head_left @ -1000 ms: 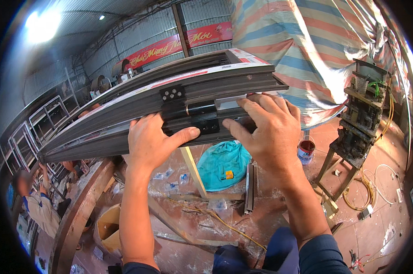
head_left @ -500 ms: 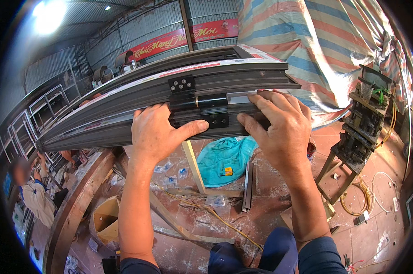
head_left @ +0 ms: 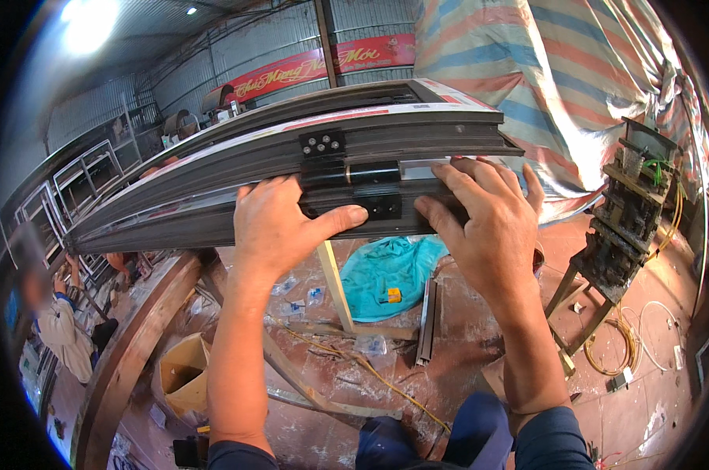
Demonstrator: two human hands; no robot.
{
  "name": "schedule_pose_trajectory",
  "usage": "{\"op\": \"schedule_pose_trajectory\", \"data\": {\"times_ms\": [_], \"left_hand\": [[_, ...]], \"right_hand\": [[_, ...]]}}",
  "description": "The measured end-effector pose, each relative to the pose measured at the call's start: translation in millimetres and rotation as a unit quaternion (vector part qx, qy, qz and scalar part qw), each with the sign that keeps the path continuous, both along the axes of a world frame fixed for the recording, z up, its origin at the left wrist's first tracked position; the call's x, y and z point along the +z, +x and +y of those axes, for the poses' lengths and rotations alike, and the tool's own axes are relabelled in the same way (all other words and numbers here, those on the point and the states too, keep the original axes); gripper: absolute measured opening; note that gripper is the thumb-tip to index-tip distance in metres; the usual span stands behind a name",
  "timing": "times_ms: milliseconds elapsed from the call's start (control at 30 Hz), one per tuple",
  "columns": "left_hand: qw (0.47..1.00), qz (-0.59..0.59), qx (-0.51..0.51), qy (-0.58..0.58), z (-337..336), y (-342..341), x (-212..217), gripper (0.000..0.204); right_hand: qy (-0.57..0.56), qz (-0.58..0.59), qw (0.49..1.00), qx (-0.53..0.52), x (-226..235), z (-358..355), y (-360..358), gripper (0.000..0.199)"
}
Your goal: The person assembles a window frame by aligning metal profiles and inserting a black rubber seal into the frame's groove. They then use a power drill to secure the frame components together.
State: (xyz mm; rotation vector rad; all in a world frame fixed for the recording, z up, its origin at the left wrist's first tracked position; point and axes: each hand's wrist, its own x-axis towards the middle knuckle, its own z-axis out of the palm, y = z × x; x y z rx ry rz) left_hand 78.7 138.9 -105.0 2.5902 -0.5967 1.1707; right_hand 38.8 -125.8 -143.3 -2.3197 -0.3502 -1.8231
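Observation:
A dark aluminium frame [head_left: 437,125] with white and red film on its top face lies across in front of me, a second dark frame [head_left: 166,228] under its near edge. A black barrel hinge [head_left: 374,180] joins the two, its upper plate fixed with several screws. My left hand [head_left: 270,229] is closed over the lower frame left of the hinge, thumb on the hinge's lower plate. Right of the hinge my right hand [head_left: 491,219] grips the same frame, fingers over its top edge, thumb on its front face, little finger raised. The undersides of both palms are hidden.
A wooden beam [head_left: 139,337] and an open cardboard box [head_left: 184,380] are at lower left, near a crouching person [head_left: 65,329]. On the floor lie a teal sheet [head_left: 386,274], a metal profile [head_left: 426,321] and a yellow cable [head_left: 378,376]. A dark machine [head_left: 625,223] stands right.
The whole picture has shifted slightly, with the frames now a little farther right in it. My right little finger has spread away from the others. Both hands keep their places beside the hinge.

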Motion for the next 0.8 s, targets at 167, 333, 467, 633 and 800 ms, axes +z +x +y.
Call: {"op": "schedule_pose_trajectory", "data": {"times_ms": [167,333,467,633,800], "left_hand": [[0.999,-0.044,-0.022,0.0,2.9,0.4,-2.4,0.072],[0.997,-0.071,-0.025,-0.013,2.8,0.6,-3.6,0.083],[0.999,-0.051,-0.001,-0.001,1.7,-1.7,-2.7,0.073],[0.998,-0.062,-0.012,-0.008,2.9,0.1,-4.5,0.074],[0.992,-0.121,-0.031,-0.029,3.0,5.2,-7.6,0.079]], "right_hand": [[-0.052,0.004,0.998,0.019,5.5,-0.4,0.0,0.056],[-0.102,0.061,0.991,0.063,21.1,11.8,-9.1,0.062],[-0.127,0.088,0.984,0.093,26.8,17.0,-1.2,0.059],[-0.133,0.087,0.983,0.09,26.2,21.2,0.0,0.052],[-0.144,0.11,0.98,0.084,33.0,21.7,-4.6,0.05]]}}
